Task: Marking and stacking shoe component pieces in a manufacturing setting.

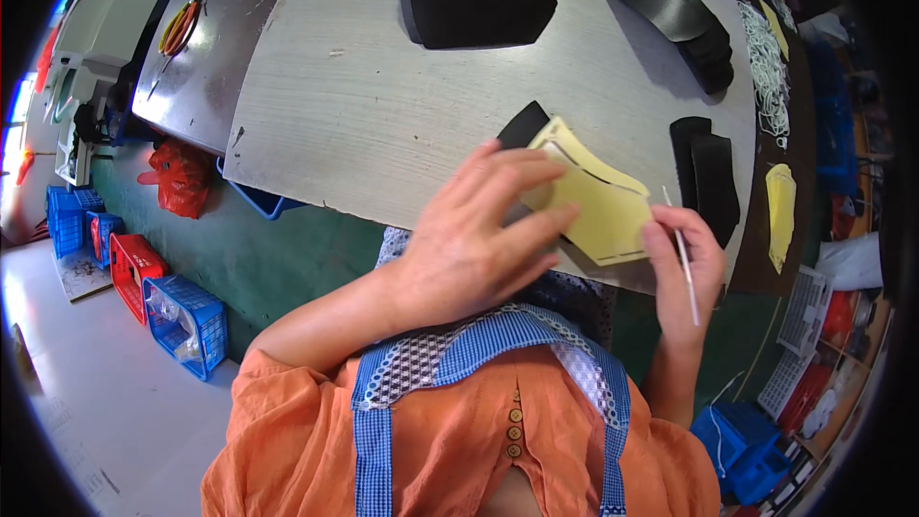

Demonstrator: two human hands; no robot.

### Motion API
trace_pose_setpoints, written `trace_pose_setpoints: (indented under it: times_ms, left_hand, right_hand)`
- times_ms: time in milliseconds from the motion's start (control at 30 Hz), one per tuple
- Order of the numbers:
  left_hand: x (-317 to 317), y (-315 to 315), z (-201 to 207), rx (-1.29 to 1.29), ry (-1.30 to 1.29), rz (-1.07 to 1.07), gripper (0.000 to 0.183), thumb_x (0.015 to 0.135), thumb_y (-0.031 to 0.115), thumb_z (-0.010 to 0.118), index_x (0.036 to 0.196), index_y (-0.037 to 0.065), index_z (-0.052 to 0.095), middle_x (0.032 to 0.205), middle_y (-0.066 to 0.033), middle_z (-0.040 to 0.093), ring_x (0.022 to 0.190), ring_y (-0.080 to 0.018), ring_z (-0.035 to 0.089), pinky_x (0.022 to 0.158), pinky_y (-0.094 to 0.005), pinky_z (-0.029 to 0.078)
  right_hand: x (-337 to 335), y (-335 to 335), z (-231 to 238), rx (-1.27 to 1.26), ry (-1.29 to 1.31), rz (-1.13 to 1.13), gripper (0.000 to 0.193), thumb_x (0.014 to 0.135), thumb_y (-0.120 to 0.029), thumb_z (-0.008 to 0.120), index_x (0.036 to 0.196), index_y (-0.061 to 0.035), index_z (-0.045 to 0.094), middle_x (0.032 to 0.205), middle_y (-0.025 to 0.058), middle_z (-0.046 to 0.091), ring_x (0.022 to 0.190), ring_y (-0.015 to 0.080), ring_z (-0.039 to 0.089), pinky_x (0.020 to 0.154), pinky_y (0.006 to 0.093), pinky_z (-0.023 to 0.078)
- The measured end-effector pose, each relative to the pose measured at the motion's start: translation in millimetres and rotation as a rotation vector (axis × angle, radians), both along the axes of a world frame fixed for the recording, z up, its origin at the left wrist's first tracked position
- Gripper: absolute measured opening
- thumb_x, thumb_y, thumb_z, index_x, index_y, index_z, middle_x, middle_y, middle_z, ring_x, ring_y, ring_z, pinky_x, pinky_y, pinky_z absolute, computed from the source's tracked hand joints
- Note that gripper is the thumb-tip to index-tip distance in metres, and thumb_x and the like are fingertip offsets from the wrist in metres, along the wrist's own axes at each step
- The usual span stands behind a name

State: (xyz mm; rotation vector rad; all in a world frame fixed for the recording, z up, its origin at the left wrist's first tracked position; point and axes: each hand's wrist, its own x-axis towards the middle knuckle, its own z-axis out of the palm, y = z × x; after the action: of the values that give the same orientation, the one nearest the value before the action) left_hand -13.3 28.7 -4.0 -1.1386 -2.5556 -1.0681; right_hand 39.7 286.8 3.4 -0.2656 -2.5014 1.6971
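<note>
A yellow pattern template (607, 215) with narrow slots along its edges lies tilted at the table's near edge. Beneath it, a black cut piece (525, 126) sticks out at the upper left. My left hand (483, 230) rests over the template's left side with its fingers apart. Between the fingers of my right hand (691, 263) is a thin white pen-like stick (686, 273), its tip pointing up. That hand's thumb and fingertips are at the template's right edge; whether they also grip it I cannot tell.
Stacks of black pieces lie at the back (474, 0), back right (675, 14) and right (706, 172). White cord (766, 67) and another yellow template (780, 211) are at the far right. Orange-handled scissors (180, 29) lie far left. Blue and red baskets (187, 325) stand on the floor.
</note>
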Motion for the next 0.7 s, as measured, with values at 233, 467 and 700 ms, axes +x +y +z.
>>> trace_pose_setpoints:
  times_ms: [233,467,700]
  left_hand:
    - [3,30,-13,0.008,-0.018,0.035,0.047,0.083,0.024,0.080,0.126,0.009,0.069,0.139,-0.0175,0.057,0.132,-0.0364,0.055,0.109,-0.0524,0.047]
    - [2,27,-15,0.006,-0.051,0.037,0.042,0.087,0.022,0.076,0.126,0.010,0.069,0.141,-0.0180,0.056,0.135,-0.0369,0.053,0.111,-0.0547,0.045]
    - [3,25,-21,-0.058,-0.036,-0.031,0.040,0.080,0.020,0.078,0.119,0.012,0.071,0.137,-0.0161,0.057,0.136,-0.0368,0.053,0.116,-0.0557,0.039]
  right_hand:
    - [-16,-22,-9,0.264,0.037,0.024,0.017,0.092,-0.007,0.078,0.107,-0.0002,0.073,0.087,0.0095,0.072,0.081,0.0128,0.069,0.075,0.0275,0.054]
    - [-36,-13,1,0.537,0.190,0.213,0.029,0.096,-0.012,0.072,0.122,-0.0020,0.062,0.099,0.0064,0.065,0.085,0.0125,0.063,0.077,0.0289,0.052]
    - [-98,-67,5,0.204,0.247,0.538,0.020,0.103,-0.021,0.062,0.102,-0.0020,0.069,0.085,0.0090,0.066,0.082,0.0234,0.065,0.076,0.0388,0.053]
